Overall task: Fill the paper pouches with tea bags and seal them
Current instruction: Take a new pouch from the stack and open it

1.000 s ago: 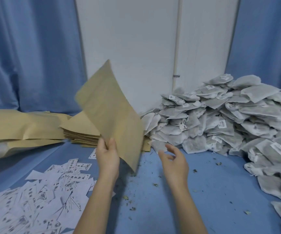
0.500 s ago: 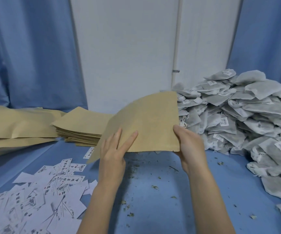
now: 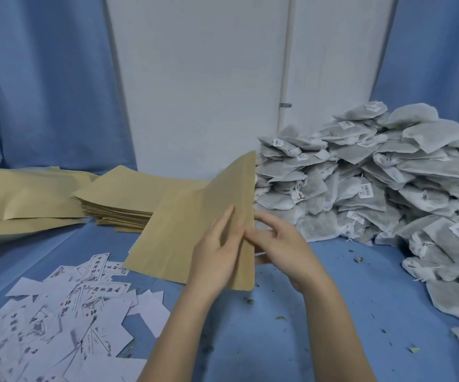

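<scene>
One brown paper pouch is held up on edge above the blue table, its open right edge near the middle of the view. My left hand lies on its near face with fingers stretched toward that edge. My right hand is at the same edge from the right side, its fingers curled at the pouch's rim; how they grip is hidden. A big heap of grey tea bags with white tags fills the right side. A stack of flat brown pouches lies behind the held pouch.
Printed white paper labels are scattered at the front left. Large brown paper sheets lie at the far left. Tea crumbs dot the blue table. Blue curtains and a white wall close off the back.
The pouch swung down from high in my left hand to in front of me, then turned more edge-on. My right hand came in and took its right edge; both hands now meet there.
</scene>
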`<action>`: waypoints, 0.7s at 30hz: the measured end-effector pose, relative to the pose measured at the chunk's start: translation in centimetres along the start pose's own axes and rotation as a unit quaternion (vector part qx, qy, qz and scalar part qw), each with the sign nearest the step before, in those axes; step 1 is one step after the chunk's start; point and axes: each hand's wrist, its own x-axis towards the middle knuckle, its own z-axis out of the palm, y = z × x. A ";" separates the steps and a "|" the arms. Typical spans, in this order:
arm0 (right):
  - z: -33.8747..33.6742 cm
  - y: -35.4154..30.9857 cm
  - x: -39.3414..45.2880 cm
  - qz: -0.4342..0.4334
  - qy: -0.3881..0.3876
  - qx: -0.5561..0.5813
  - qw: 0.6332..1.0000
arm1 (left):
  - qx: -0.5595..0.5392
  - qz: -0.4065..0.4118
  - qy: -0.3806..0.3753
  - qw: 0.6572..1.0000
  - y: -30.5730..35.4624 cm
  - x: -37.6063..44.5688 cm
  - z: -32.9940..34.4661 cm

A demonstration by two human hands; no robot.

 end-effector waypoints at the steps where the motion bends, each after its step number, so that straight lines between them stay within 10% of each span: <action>1: 0.1 0.0 0.1 -0.001 0.019 0.012 1.000 | 0.002 -0.001 0.002 1.000 0.0 -0.1 0.1; 9: 0.2 1.0 0.7 -0.033 0.172 0.072 0.982 | 0.035 -0.013 0.018 0.999 0.5 -0.6 1.0; 21: 0.8 1.1 0.7 -0.012 0.001 0.188 0.982 | -0.071 -0.050 0.143 0.986 1.2 -0.3 0.1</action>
